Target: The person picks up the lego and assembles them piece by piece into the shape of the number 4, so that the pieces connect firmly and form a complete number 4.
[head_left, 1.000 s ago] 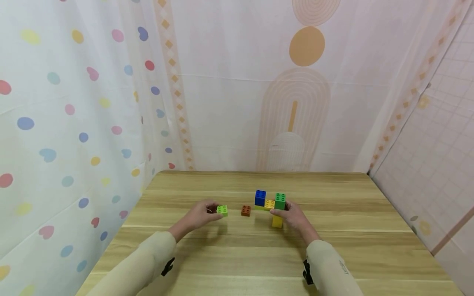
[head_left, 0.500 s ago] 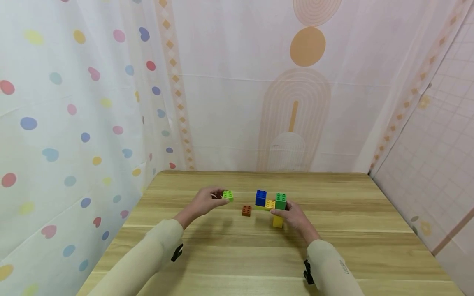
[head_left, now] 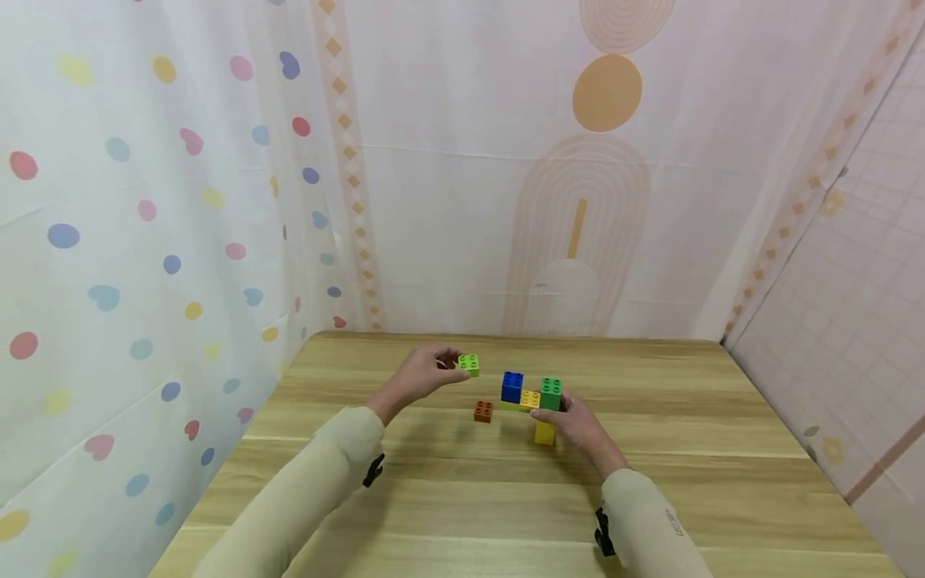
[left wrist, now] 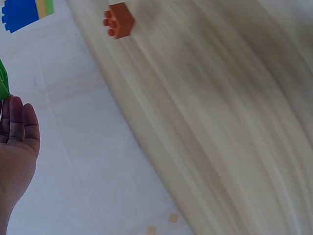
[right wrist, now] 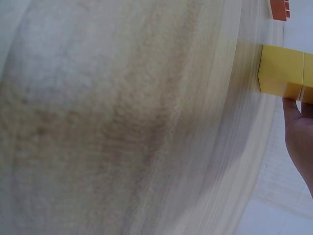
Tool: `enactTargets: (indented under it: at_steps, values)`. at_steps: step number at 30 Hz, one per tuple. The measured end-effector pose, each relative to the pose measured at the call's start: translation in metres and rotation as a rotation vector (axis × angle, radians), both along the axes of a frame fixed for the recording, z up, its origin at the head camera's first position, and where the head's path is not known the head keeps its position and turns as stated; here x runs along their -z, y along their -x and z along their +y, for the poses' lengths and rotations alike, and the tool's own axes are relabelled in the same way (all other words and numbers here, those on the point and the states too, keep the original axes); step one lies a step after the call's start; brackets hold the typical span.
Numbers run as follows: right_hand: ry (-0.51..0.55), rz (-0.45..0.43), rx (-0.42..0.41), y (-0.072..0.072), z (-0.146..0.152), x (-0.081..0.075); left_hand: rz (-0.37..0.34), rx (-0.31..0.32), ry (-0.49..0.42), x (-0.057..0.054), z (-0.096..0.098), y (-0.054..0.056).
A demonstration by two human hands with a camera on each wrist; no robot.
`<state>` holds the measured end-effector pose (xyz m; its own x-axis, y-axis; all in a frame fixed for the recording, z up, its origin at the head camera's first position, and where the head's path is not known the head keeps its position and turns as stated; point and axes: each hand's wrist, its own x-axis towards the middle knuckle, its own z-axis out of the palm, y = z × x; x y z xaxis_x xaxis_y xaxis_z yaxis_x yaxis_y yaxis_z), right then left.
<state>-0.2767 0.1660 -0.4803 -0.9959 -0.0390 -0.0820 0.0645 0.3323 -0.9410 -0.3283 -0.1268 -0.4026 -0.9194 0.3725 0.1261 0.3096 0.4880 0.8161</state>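
Observation:
My left hand (head_left: 426, 375) pinches a light-green toy brick (head_left: 469, 365) at its fingertips, raised above the table. In the left wrist view only an edge of that brick (left wrist: 3, 83) shows. My right hand (head_left: 580, 421) grips a joined brick structure near its right end. A blue brick (head_left: 512, 387) and a green brick (head_left: 552, 393) top it, with a yellow brick (head_left: 530, 400) between them. Light green shows under the blue one. A yellow support (head_left: 545, 433) reaches down below the right fingers. The lone reddish-brown brick (head_left: 483, 412) lies on the table left of the structure.
The wooden table (head_left: 462, 514) spreads around both hands. At its far edge hangs a pale patterned curtain (head_left: 448, 241), and a dotted curtain (head_left: 144, 305) runs along the left. Both sleeves have black clips (head_left: 373, 470) beneath them.
My left hand has lifted the light-green brick and carried it right and away from me. The right hand and the structure stay almost in place; the head view shifts slightly.

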Motion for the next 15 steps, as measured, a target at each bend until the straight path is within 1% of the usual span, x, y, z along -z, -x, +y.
enactTargets:
  at_steps: [7, 11, 15]
  values:
    - [0.0, -0.01, 0.002, 0.0, 0.002, 0.0, 0.027, 0.032, 0.0, -0.012, 0.023, 0.004]
    - [0.011, -0.013, -0.005, 0.0, 0.002, 0.001, 0.043, 0.061, 0.002, -0.017, 0.036, 0.006]
    - [0.019, -0.011, -0.013, 0.001, 0.001, 0.0, 0.046, 0.089, -0.003, -0.019, 0.045, 0.009]
